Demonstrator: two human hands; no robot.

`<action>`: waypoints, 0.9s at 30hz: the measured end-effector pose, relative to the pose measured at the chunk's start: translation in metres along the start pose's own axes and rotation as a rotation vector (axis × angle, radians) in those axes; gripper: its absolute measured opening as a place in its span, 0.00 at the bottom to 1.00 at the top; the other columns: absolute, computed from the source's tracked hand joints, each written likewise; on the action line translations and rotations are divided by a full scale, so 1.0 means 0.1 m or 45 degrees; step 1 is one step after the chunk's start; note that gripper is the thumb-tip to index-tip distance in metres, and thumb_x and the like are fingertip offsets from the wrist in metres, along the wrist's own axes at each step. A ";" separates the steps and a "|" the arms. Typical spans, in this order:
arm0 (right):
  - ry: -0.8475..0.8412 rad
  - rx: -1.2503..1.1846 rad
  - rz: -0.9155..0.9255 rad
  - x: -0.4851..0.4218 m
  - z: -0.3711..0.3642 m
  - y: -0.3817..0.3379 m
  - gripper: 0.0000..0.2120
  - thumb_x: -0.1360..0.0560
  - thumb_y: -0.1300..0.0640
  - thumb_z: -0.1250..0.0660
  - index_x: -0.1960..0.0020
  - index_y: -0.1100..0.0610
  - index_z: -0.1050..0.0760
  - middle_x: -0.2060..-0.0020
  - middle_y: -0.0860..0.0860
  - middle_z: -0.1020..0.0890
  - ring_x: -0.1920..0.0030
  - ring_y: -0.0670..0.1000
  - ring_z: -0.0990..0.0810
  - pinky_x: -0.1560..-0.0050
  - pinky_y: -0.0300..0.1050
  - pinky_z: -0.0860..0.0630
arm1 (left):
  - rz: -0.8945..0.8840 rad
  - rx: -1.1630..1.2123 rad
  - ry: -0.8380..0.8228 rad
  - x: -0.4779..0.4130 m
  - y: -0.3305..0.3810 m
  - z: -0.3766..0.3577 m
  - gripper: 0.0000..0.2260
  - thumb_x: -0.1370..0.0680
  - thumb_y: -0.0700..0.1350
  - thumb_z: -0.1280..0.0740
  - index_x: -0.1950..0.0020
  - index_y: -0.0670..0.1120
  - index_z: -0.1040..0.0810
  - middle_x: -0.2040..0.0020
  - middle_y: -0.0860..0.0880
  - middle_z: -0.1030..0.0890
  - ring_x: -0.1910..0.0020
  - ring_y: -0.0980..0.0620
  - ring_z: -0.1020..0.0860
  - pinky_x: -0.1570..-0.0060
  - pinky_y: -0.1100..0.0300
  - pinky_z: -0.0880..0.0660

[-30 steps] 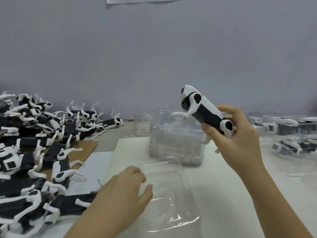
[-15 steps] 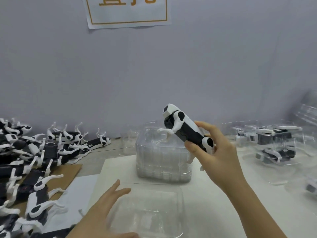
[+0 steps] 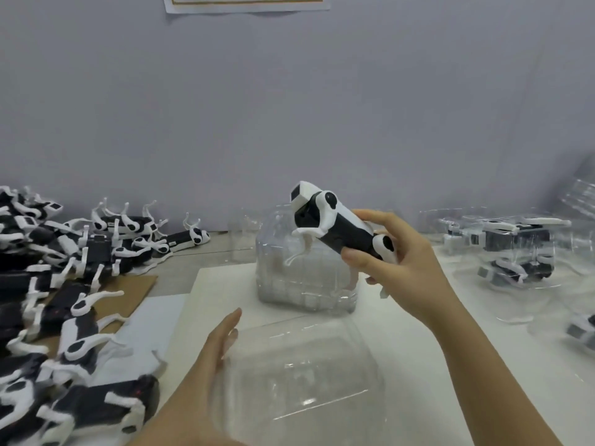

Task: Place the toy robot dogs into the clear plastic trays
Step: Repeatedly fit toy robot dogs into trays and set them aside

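Pale desk (image 3: pixel 418 349): right grip (image 3: pixel 402 262) clasps dog (image 3: pixel 341 230) by its stiff body, not brittle-looking legs; left grip (image 3: pixel 209 355), fingers straight, steadies flimsy tray (image 3: pixel 299 365).

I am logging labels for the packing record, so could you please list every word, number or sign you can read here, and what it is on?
No text can be read.
Paper sign on the wall: only its lower edge and orange border show; the writing is cut off.
Toy dog in the right hand: no print visible.
Pile of toy dogs: small pale panels, too blurred to read.
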State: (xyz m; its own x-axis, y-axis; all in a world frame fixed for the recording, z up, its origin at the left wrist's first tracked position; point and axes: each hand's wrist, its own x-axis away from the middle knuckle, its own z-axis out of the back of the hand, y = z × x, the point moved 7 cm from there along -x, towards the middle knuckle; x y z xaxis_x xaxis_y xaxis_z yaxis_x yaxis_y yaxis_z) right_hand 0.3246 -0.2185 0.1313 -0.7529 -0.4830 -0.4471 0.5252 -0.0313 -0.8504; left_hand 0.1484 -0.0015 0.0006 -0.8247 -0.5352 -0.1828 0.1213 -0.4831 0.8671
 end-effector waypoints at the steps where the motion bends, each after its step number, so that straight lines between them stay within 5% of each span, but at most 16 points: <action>1: -0.067 -0.029 0.000 0.01 -0.03 0.00 0.20 0.30 0.56 0.23 0.46 0.34 0.23 0.58 0.44 0.18 0.63 0.47 0.20 0.69 0.37 0.25 | -0.082 0.022 -0.065 0.02 -0.04 -0.03 0.17 0.23 0.38 0.34 0.36 0.51 0.29 0.28 0.46 0.31 0.25 0.46 0.36 0.29 0.49 0.39; 3: -0.231 -0.041 -0.027 0.04 -0.13 0.03 0.21 0.31 0.57 0.23 0.47 0.34 0.22 0.59 0.43 0.18 0.69 0.47 0.19 0.75 0.34 0.28 | -0.286 0.123 -0.338 0.06 0.00 -0.17 0.37 0.34 0.49 0.21 0.29 0.56 0.35 0.28 0.55 0.31 0.26 0.53 0.34 0.32 0.52 0.35; 4: -0.319 -0.019 -0.056 0.06 -0.19 0.06 0.21 0.31 0.57 0.23 0.48 0.34 0.22 0.59 0.43 0.18 0.72 0.48 0.20 0.75 0.34 0.29 | -0.203 0.066 -0.289 0.01 -0.04 -0.18 0.49 0.40 0.57 0.19 0.25 0.58 0.41 0.28 0.58 0.33 0.27 0.56 0.34 0.33 0.54 0.35; 6: -0.497 0.038 -0.110 0.10 -0.33 0.13 0.21 0.30 0.58 0.23 0.49 0.34 0.22 0.58 0.43 0.18 0.73 0.47 0.21 0.75 0.36 0.28 | -0.181 0.074 -0.297 0.06 -0.11 -0.18 0.58 0.46 0.66 0.20 0.23 0.62 0.46 0.27 0.61 0.35 0.27 0.57 0.35 0.32 0.53 0.36; 11: -0.891 0.557 -0.150 0.18 -0.61 0.25 0.21 0.28 0.46 0.27 0.47 0.24 0.32 0.54 0.41 0.22 0.68 0.40 0.21 0.68 0.35 0.27 | -0.186 0.140 -0.319 0.03 -0.09 -0.19 0.59 0.47 0.69 0.21 0.23 0.57 0.46 0.26 0.65 0.37 0.25 0.60 0.39 0.28 0.56 0.40; 15: -1.105 0.963 -0.104 0.17 -0.78 0.30 0.17 0.26 0.43 0.30 0.42 0.26 0.30 0.52 0.37 0.26 0.69 0.35 0.24 0.67 0.33 0.32 | -0.195 0.112 -0.340 0.04 -0.07 -0.20 0.54 0.46 0.62 0.20 0.25 0.60 0.42 0.27 0.66 0.37 0.26 0.62 0.39 0.29 0.57 0.39; 22: -1.137 1.121 0.018 0.21 -0.91 0.40 0.19 0.25 0.45 0.31 0.37 0.31 0.31 0.53 0.36 0.34 0.58 0.40 0.30 0.64 0.35 0.36 | -0.210 0.137 -0.350 0.04 -0.04 -0.20 0.52 0.45 0.60 0.20 0.25 0.59 0.42 0.26 0.67 0.39 0.25 0.63 0.41 0.28 0.57 0.40; 27: -1.125 1.284 0.217 0.34 -1.07 0.48 0.22 0.26 0.43 0.30 0.35 0.38 0.31 0.52 0.41 0.32 0.57 0.46 0.30 0.60 0.42 0.35 | -0.172 0.199 -0.387 0.02 -0.09 -0.19 0.53 0.45 0.67 0.20 0.26 0.67 0.44 0.26 0.68 0.40 0.24 0.62 0.42 0.26 0.53 0.41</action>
State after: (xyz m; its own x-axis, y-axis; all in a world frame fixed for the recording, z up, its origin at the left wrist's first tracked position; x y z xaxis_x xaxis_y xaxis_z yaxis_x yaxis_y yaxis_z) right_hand 0.2819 -0.1427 0.0457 -0.3450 -0.9302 0.1251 0.9333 -0.3542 -0.0596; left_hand 0.1561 -0.0115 -0.0162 -0.9568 -0.2322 -0.1751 -0.0666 -0.4111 0.9092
